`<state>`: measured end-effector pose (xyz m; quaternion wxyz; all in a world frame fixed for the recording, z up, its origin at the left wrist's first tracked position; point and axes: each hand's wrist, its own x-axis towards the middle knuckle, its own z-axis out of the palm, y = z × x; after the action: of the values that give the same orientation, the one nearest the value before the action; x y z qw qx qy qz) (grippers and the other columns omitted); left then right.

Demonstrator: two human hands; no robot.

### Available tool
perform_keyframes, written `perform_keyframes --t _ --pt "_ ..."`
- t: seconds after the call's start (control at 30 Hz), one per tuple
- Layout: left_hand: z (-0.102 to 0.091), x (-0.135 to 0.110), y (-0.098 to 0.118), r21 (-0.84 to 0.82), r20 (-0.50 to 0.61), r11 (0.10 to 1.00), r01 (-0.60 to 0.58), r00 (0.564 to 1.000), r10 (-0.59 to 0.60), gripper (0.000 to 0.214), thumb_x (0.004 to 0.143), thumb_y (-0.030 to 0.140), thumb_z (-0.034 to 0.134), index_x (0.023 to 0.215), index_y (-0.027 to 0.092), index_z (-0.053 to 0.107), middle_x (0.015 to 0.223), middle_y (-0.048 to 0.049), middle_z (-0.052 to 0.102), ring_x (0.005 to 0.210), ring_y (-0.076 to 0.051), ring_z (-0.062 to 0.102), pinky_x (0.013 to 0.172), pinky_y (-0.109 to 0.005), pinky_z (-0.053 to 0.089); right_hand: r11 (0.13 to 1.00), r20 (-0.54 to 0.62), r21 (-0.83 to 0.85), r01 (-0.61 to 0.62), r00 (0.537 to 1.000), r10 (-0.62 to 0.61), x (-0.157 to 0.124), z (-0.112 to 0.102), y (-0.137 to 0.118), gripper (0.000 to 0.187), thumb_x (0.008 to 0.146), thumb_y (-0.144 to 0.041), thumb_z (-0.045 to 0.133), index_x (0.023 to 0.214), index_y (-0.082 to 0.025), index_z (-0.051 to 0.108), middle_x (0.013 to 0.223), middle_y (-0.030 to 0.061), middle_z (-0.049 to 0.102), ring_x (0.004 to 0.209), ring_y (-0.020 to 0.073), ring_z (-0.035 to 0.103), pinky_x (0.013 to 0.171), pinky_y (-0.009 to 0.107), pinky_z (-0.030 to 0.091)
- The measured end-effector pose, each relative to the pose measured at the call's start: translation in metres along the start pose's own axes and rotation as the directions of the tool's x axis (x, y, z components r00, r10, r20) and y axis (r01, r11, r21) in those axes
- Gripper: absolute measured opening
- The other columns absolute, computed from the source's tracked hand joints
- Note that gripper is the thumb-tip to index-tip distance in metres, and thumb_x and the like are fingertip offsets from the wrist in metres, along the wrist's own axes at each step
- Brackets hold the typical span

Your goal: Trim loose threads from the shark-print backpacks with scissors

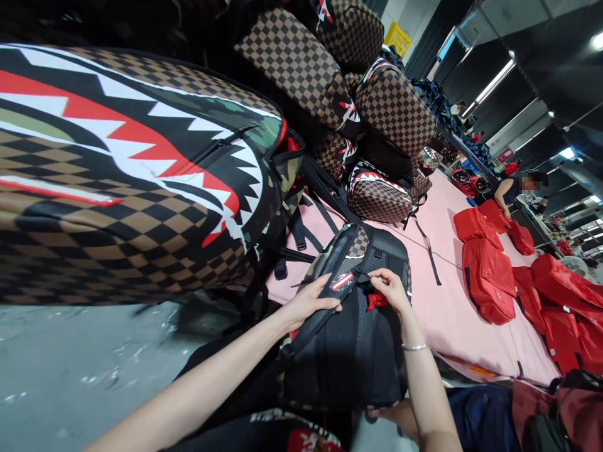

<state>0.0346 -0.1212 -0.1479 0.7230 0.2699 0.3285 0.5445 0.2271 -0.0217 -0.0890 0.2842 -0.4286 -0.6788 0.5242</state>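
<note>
A black backpack [339,351] lies with its back panel and shoulder straps facing up, partly on the table's edge in front of me. My left hand [315,300] grips one padded shoulder strap [325,314], thumb on top, beside a small red-and-white label under clear plastic [342,281]. My right hand [387,287] is closed in a pinch on a black strap [362,278] near the middle of the back panel. Just below those fingers hangs a red piece [375,302], whose kind I cannot make out. Checkered fabric [358,243] shows near the backpack's top.
A large checkered backpack with a shark-mouth print [141,176] looms close on the left. More checkered backpacks [396,107] are piled behind. Red bags [490,282] lie on the pink table [438,314] at right, where another person [511,188] reaches toward them.
</note>
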Motion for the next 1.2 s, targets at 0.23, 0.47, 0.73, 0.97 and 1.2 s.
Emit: perform_keyframes --t 0.23,0.47,0.73,0.97,1.2 --pt "0.0 0.0 0.001 -0.018 -0.002 1.0 0.013 1.0 -0.013 0.065 0.061 0.019 0.078 0.119 0.02 0.047 0.091 -0.0008 0.061 0.066 -0.012 0.062 0.064 -0.023 0.051 0.996 0.248 -0.092 0.001 0.968 0.022 0.031 -0.023 -0.01 0.028 0.06 -0.036 0.076 0.071 -0.016 0.06 0.065 -0.0028 0.062 0.055 0.009 0.055 0.056 0.021 0.043" --pt "-0.001 0.0 0.0 -0.008 0.013 1.0 0.021 1.0 -0.021 0.068 0.061 0.018 0.076 0.121 0.017 0.043 0.087 -0.0023 0.062 0.066 -0.014 0.063 0.065 -0.024 0.051 0.993 0.389 -0.117 -0.007 0.92 0.052 0.06 -0.03 -0.018 0.028 0.058 -0.033 0.077 0.069 -0.014 0.06 0.07 -0.0008 0.065 0.061 0.0105 0.059 0.062 0.024 0.046" --pt "-0.001 0.001 -0.001 0.002 -0.004 1.0 0.022 1.0 -0.022 0.069 0.06 0.019 0.076 0.121 0.017 0.044 0.091 -0.004 0.063 0.066 -0.015 0.063 0.064 -0.026 0.051 0.984 0.557 -0.178 -0.029 0.821 0.125 0.077 -0.021 -0.034 0.028 0.057 -0.032 0.078 0.069 -0.013 0.062 0.064 -0.003 0.062 0.055 0.0078 0.055 0.057 0.02 0.043" --pt "-0.001 0.001 0.0 -0.013 0.02 1.0 0.023 1.0 -0.023 0.069 0.061 0.019 0.076 0.121 0.017 0.043 0.089 -0.0017 0.063 0.067 -0.014 0.062 0.065 -0.025 0.05 0.98 0.593 -0.198 -0.032 0.791 0.146 0.091 -0.024 -0.028 0.029 0.055 -0.029 0.082 0.068 -0.012 0.062 0.067 -0.0022 0.062 0.06 0.007 0.055 0.06 0.019 0.043" --pt "0.001 -0.002 0.003 0.009 -0.001 1.0 0.02 1.0 -0.02 0.068 0.06 0.019 0.076 0.12 0.018 0.043 0.095 -0.0017 0.061 0.068 -0.014 0.062 0.066 -0.026 0.05 0.975 0.597 -0.211 -0.069 0.78 0.185 0.091 -0.035 -0.022 0.033 0.057 -0.034 0.08 0.072 -0.013 0.06 0.069 -0.0016 0.063 0.059 0.0078 0.057 0.058 0.02 0.044"
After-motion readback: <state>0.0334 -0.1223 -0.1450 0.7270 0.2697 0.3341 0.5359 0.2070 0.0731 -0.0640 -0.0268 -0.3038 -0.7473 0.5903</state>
